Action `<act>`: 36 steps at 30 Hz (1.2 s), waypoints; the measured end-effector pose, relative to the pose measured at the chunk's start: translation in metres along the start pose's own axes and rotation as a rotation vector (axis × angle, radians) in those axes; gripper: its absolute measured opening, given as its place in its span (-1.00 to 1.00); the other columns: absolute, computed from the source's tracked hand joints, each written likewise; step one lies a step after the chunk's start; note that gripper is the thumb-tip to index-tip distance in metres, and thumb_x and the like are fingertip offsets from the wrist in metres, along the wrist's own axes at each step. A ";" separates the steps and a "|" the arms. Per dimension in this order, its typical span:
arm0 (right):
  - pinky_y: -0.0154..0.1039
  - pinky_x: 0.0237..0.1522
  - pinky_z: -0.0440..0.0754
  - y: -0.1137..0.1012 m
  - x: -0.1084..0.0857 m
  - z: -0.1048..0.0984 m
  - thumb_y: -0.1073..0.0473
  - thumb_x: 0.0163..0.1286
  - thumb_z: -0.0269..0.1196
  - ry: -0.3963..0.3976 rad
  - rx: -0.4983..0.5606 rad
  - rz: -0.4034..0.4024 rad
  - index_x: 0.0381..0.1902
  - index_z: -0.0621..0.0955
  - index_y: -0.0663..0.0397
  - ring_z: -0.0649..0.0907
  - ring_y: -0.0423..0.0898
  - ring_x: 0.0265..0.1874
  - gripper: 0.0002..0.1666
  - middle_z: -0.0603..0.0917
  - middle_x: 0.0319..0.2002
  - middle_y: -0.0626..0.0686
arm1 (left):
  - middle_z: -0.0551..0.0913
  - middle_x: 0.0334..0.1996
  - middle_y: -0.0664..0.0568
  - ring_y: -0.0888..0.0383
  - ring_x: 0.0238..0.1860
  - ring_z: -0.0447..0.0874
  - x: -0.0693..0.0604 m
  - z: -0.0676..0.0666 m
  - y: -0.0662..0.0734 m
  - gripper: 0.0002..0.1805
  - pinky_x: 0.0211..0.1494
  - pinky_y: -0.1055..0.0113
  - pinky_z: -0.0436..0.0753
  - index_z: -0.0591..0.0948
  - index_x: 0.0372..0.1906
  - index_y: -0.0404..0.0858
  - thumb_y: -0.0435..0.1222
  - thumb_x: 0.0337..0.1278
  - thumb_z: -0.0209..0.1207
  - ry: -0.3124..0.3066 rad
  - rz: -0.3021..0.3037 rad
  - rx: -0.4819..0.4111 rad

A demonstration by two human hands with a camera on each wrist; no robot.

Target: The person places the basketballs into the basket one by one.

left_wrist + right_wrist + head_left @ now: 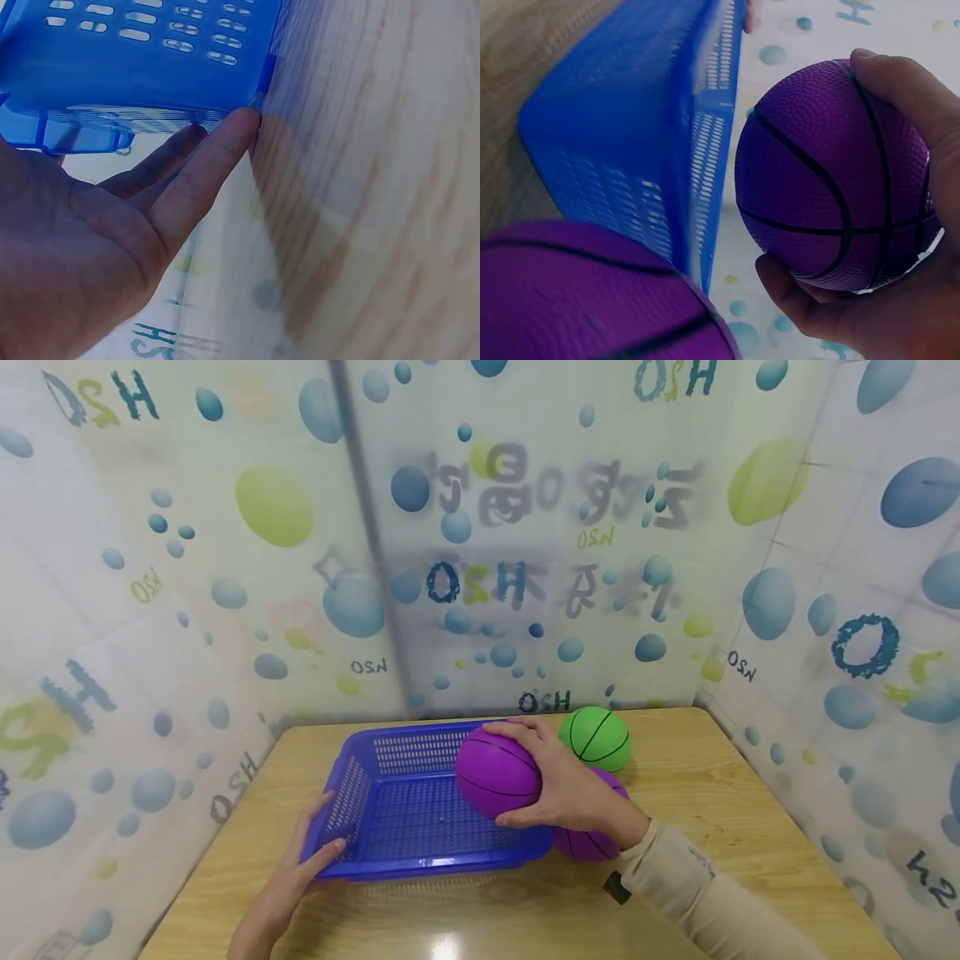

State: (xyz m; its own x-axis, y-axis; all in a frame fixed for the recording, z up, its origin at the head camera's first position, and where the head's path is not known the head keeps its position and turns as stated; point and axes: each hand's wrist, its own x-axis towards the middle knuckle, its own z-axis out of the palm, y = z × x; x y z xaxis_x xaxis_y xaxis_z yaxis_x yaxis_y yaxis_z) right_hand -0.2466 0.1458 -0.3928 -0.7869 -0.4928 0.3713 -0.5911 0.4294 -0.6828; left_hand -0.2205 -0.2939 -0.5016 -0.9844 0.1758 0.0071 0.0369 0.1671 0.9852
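My right hand (555,781) grips a small purple basketball (495,774) with black lines, holding it over the right end of a blue plastic basket (431,865). In the right wrist view, thumb and fingers curl round this ball (832,172), apart from the basket wall. My left hand (296,860) holds the basket's left end, its thumb over the rim. The left wrist view shows the fingers against the outside of the perforated wall (150,67). No ball shows inside the basket. A second purple basketball (581,845) sits just right of the basket, partly hidden by my right hand and wrist.
Behind the second purple ball, a green basketball (596,739) rests on the wooden table (720,810). A curtain (480,543) with blue and green dots and lettering encloses the table at the back and sides.
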 end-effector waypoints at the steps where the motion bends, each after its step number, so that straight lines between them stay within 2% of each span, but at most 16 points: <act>1: 0.08 0.18 0.82 0.000 0.000 0.003 -0.10 0.06 0.81 -0.008 -0.004 -0.002 0.69 0.32 -0.67 0.61 0.16 0.35 0.33 0.21 0.62 0.03 | -0.24 0.75 -0.40 -0.60 0.50 0.30 0.000 0.000 0.000 -0.20 0.08 -0.07 0.89 -0.05 0.81 0.07 -0.26 0.77 0.07 0.001 0.002 -0.001; 8: 0.00 0.15 0.83 0.003 0.000 0.015 -0.25 0.08 0.78 -0.028 -0.027 -0.012 0.68 0.33 -0.66 0.65 0.08 0.31 0.30 0.24 0.59 -0.03 | -0.26 0.76 -0.40 -0.60 0.51 0.29 0.001 0.000 0.001 -0.20 0.08 -0.06 0.89 -0.06 0.81 0.08 -0.24 0.78 0.06 -0.001 -0.009 0.002; 19: 0.01 0.13 0.83 0.004 0.001 0.021 -0.26 0.07 0.78 -0.037 -0.073 -0.013 0.68 0.32 -0.69 0.66 0.11 0.29 0.30 0.24 0.59 -0.01 | -0.26 0.76 -0.40 -0.62 0.52 0.28 0.000 0.000 -0.001 -0.19 0.09 -0.09 0.89 -0.08 0.81 0.09 -0.24 0.78 0.06 -0.011 -0.015 -0.001; 28: 0.06 0.12 0.84 0.002 0.000 0.026 -0.27 0.11 0.76 -0.075 -0.095 0.039 0.71 0.30 -0.63 0.68 0.17 0.27 0.30 0.21 0.61 0.05 | -0.28 0.77 -0.37 -0.62 0.53 0.24 0.001 0.000 -0.002 -0.20 0.10 -0.11 0.89 -0.07 0.81 0.12 -0.22 0.78 0.06 -0.008 -0.024 0.006; 36: 0.09 0.13 0.84 0.001 0.000 0.029 -0.25 0.10 0.76 -0.075 -0.113 0.054 0.70 0.30 -0.67 0.68 0.19 0.26 0.30 0.22 0.60 0.08 | -0.28 0.76 -0.40 -0.64 0.51 0.27 0.001 0.000 -0.001 -0.20 0.07 -0.08 0.89 -0.06 0.81 0.09 -0.25 0.78 0.06 -0.006 -0.001 -0.004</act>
State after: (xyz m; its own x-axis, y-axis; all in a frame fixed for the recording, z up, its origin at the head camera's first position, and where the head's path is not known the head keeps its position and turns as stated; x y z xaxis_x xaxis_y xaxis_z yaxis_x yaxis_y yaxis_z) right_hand -0.2427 0.1240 -0.4120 -0.8050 -0.5202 0.2852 -0.5680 0.5369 -0.6238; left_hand -0.2218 -0.2942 -0.5029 -0.9833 0.1819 0.0054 0.0356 0.1632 0.9859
